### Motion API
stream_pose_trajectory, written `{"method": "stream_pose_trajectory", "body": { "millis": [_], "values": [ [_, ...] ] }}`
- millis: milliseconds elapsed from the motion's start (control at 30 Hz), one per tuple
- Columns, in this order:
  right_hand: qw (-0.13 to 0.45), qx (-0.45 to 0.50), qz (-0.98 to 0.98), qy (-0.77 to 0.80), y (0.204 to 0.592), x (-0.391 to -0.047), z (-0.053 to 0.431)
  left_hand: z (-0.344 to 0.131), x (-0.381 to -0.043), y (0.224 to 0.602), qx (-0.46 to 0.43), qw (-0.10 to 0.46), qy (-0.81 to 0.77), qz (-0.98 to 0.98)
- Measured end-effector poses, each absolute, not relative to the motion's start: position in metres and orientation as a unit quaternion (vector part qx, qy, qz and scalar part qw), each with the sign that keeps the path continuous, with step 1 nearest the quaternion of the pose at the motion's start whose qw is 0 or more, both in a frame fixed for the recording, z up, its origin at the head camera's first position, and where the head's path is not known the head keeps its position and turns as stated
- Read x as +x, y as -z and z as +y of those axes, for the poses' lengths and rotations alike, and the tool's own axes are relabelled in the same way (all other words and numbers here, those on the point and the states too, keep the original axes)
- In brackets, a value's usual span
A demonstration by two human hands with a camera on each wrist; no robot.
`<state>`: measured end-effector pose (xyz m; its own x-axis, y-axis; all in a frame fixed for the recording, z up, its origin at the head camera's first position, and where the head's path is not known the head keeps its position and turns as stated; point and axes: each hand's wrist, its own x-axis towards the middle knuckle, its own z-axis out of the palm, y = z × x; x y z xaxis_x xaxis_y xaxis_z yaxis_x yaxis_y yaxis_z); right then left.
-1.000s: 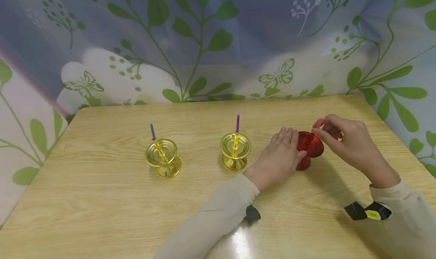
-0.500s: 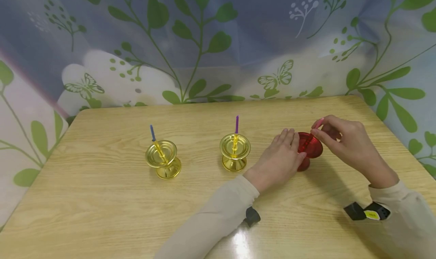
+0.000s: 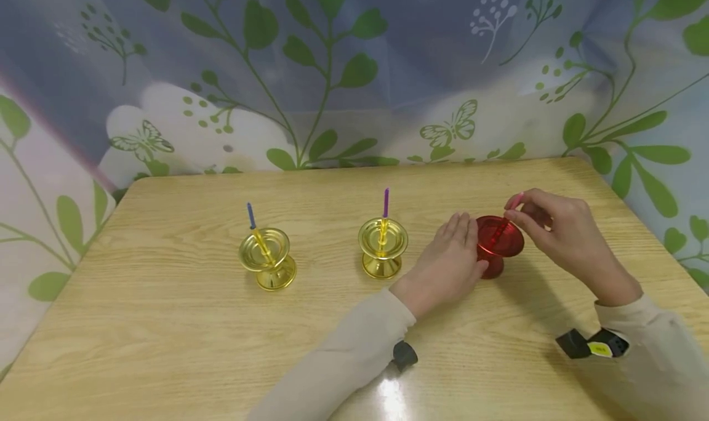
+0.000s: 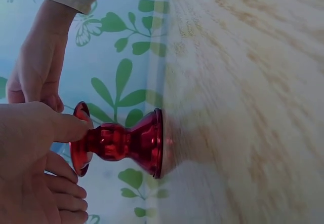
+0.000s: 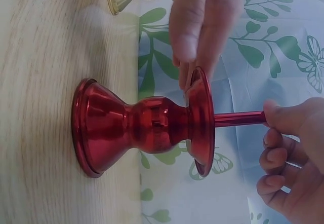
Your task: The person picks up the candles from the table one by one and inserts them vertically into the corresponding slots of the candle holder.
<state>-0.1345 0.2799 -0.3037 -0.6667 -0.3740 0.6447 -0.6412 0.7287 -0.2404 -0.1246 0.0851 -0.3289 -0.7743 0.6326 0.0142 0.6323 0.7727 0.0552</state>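
Observation:
A shiny red candle holder (image 3: 500, 239) stands upright on the wooden table at the right, with a dish and a thin tube rising from its middle. My right hand (image 3: 565, 236) pinches a small pink candle (image 3: 517, 199) at the top of that tube, thumb and forefinger right at its mouth. On the other side, my left hand (image 3: 445, 258) lies along the dish with its fingers straight. In the left wrist view, the thumb (image 4: 71, 127) of this hand overlaps the dish's underside near the stem. The right wrist view shows the red tube (image 5: 240, 118) running up to the right fingertips.
Two gold candle holders stand to the left. The middle one (image 3: 382, 264) bears a purple candle (image 3: 386, 203), and the far left one (image 3: 276, 276) a blue candle (image 3: 251, 215), its tube leaning left. A leaf-patterned cloth (image 3: 343, 119) hangs behind the table (image 3: 194, 335).
My left hand has shifted slightly left, so more of the red dish shows. The right hand keeps its pinch on the pink candle and has barely moved.

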Motion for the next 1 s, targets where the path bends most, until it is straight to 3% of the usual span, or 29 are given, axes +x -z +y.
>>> {"method": "stream_pose_trajectory", "body": {
  "millis": [200,533,800,1000],
  "values": [
    [0.291,0.298,-0.879,-0.233,0.305,-0.139,0.276,0.06,-0.113,0.33,0.348,-0.017,-0.009,0.937],
    [0.287,0.292,-0.883,-0.23,0.303,-0.135,0.281,-0.003,-0.059,0.318,0.436,-0.075,0.019,0.896],
    [0.281,0.285,-0.886,-0.233,0.304,-0.129,0.286,-0.063,-0.044,0.323,0.387,-0.044,-0.063,0.919],
    [0.276,0.279,-0.889,-0.235,0.305,-0.129,0.29,-0.097,-0.042,0.328,0.358,-0.067,-0.102,0.926]
  ]
}}
